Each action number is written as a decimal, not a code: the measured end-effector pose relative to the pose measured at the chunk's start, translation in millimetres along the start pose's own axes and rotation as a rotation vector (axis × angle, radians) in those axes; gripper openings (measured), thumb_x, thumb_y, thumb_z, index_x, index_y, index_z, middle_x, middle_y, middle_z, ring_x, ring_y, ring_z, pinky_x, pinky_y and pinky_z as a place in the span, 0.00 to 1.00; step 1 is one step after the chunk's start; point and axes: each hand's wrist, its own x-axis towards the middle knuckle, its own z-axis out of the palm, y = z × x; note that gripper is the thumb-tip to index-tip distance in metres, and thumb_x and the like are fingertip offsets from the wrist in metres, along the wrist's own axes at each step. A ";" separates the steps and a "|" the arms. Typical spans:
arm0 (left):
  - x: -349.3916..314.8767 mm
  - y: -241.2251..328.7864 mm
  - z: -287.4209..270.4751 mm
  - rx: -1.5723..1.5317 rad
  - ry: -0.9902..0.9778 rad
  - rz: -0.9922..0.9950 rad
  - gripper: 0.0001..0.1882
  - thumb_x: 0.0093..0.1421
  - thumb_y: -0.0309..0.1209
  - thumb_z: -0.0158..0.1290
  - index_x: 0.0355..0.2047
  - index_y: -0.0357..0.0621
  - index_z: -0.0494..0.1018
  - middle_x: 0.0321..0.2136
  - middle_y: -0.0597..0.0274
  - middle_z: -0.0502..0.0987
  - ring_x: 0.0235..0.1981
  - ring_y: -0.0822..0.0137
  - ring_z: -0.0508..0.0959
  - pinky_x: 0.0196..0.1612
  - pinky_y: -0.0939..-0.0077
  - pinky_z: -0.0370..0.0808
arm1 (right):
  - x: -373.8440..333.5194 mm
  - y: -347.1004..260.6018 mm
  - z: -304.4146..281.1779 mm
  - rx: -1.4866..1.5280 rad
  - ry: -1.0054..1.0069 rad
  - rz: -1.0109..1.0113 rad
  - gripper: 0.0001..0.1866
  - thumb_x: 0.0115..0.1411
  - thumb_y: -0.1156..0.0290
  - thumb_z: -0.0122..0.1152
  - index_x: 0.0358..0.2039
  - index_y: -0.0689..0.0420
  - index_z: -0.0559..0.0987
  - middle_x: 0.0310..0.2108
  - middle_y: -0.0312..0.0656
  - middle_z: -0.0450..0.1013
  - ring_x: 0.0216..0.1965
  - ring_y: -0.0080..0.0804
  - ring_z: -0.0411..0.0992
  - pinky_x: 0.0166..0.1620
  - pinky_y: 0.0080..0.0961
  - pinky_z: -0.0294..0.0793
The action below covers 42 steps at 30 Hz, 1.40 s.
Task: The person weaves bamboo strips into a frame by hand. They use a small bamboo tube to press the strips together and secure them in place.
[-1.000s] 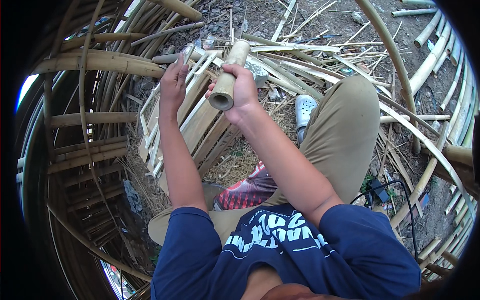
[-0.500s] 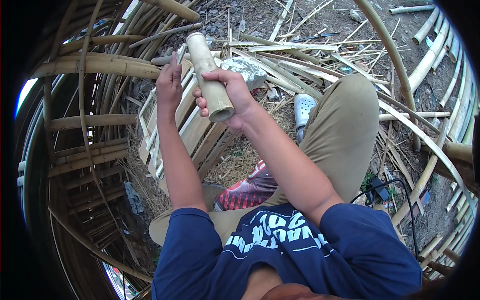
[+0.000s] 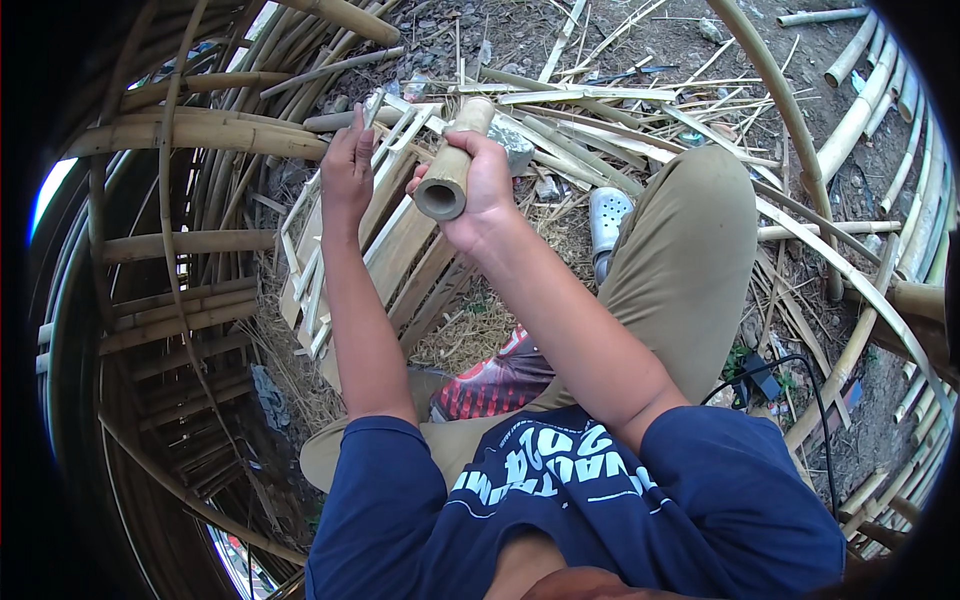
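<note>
My right hand (image 3: pixel 482 185) is closed around a short bamboo tube (image 3: pixel 442 190), thumb across its upper side. The tube's hollow near end faces me, and its far end slants up and away. To its left my left hand (image 3: pixel 348 175) is raised edge-on with fingers stretched upward. Nothing shows in that hand, though its palm side is partly hidden. Just beyond and below both hands lies a low slatted wooden frame (image 3: pixel 395 243). A pale stone block (image 3: pixel 515 148) sits behind the tube, partly covered by it.
Split bamboo strips (image 3: pixel 590 95) litter the ground ahead. Curved bamboo poles (image 3: pixel 200 135) crowd the left, and an upright pole (image 3: pixel 790 120) arches at the right. More cut poles (image 3: pixel 870 95) lie far right. A black cable (image 3: pixel 820 420) runs beside my bent knee (image 3: pixel 700 220).
The bamboo tube has tipped, so its hollow end now faces me more, and its far end has swung right. My left hand has shifted slightly right.
</note>
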 end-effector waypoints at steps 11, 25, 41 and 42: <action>-1.1 -0.9 6.0 0.027 0.044 0.082 0.26 0.78 0.43 0.43 0.67 0.39 0.68 0.34 0.48 0.75 0.33 0.49 0.76 0.42 0.63 0.74 | 3.4 -13.2 -1.0 -0.031 0.088 -0.075 0.19 0.66 0.64 0.53 0.50 0.61 0.62 0.29 0.52 0.72 0.26 0.43 0.76 0.33 0.43 0.83; -1.8 -2.4 1.2 -0.036 0.036 0.001 0.26 0.78 0.44 0.42 0.67 0.41 0.68 0.33 0.51 0.73 0.32 0.56 0.75 0.41 0.64 0.74 | -7.2 -5.7 3.0 -0.197 -0.271 0.270 0.22 0.64 0.63 0.56 0.51 0.62 0.62 0.31 0.48 0.71 0.23 0.36 0.77 0.28 0.37 0.83; -2.9 -7.3 9.0 -0.045 -0.006 0.018 0.27 0.77 0.46 0.43 0.68 0.42 0.68 0.34 0.49 0.76 0.33 0.54 0.76 0.41 0.63 0.75 | -26.5 -46.8 -4.2 -1.764 -0.239 -0.099 0.41 0.48 0.67 0.64 0.65 0.62 0.70 0.46 0.58 0.79 0.45 0.48 0.81 0.50 0.39 0.79; -2.5 -6.5 8.5 -0.044 -0.007 0.020 0.27 0.77 0.46 0.43 0.68 0.42 0.68 0.34 0.49 0.76 0.33 0.54 0.76 0.41 0.63 0.75 | -26.9 -48.4 -3.9 -1.918 -0.256 -0.127 0.44 0.48 0.67 0.64 0.68 0.61 0.68 0.46 0.62 0.79 0.45 0.50 0.81 0.50 0.39 0.79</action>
